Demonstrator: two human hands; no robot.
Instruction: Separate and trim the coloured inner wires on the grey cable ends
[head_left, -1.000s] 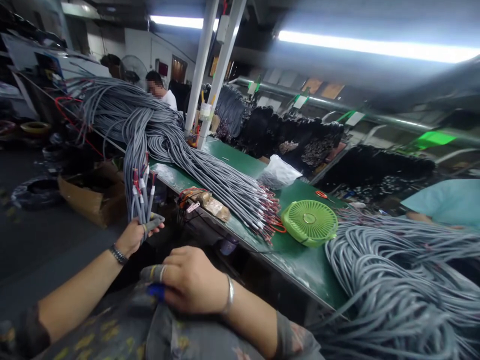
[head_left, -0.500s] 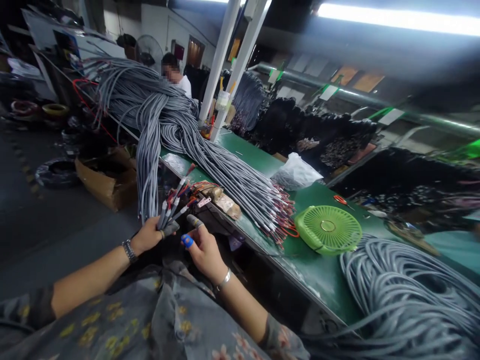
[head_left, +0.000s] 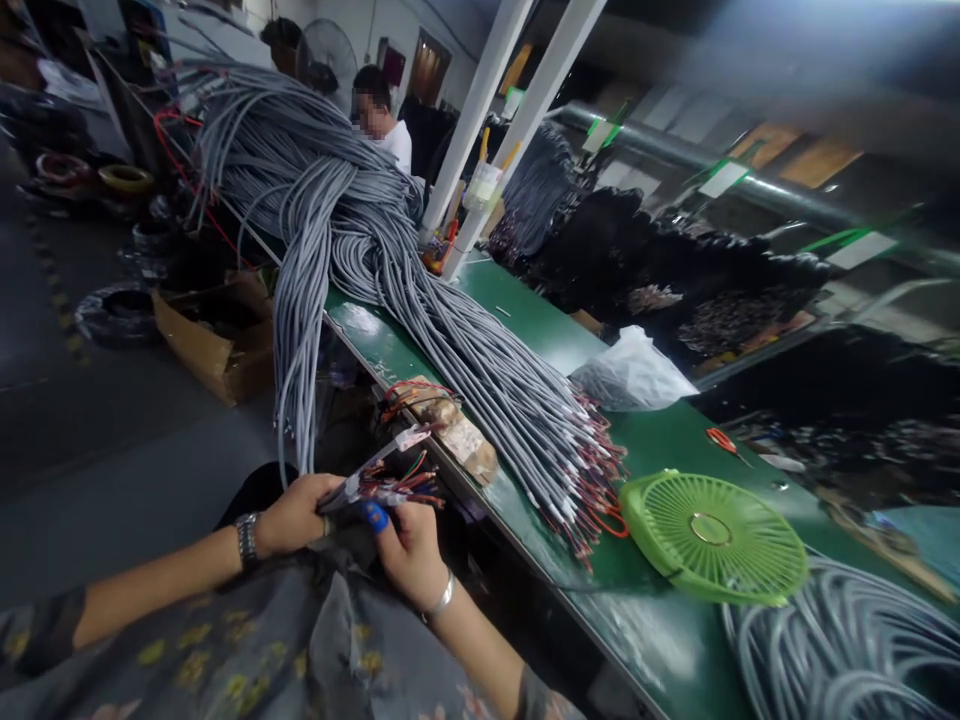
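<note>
A small bunch of grey cables (head_left: 346,492) with stripped ends lies in my left hand (head_left: 295,515), whose fingers are wrapped round it. Thin coloured wires (head_left: 409,487) fan out from the white-banded ends toward the right. My right hand (head_left: 414,555) is at these ends, its blue-wrapped thumb pressed against the bunch from below; its other fingers are mostly hidden behind the wires. One cable end with a pale tip (head_left: 411,437) sticks out above the rest. Close by, on the bench edge, sits a tape-wrapped block (head_left: 459,440).
A long bundle of grey cables (head_left: 480,345) crosses the green bench (head_left: 544,335), part hanging over its edge. A green fan (head_left: 712,535), a plastic bag (head_left: 637,372), scissors (head_left: 724,443) and coiled cable (head_left: 832,640) lie rightward. A cardboard box (head_left: 217,345) stands on the floor. A person (head_left: 386,125) is behind.
My right hand has come in to the cable ends, where it was apart before. The held bunch has tipped from upward to rightward and sits lower. The view has shifted slightly.
</note>
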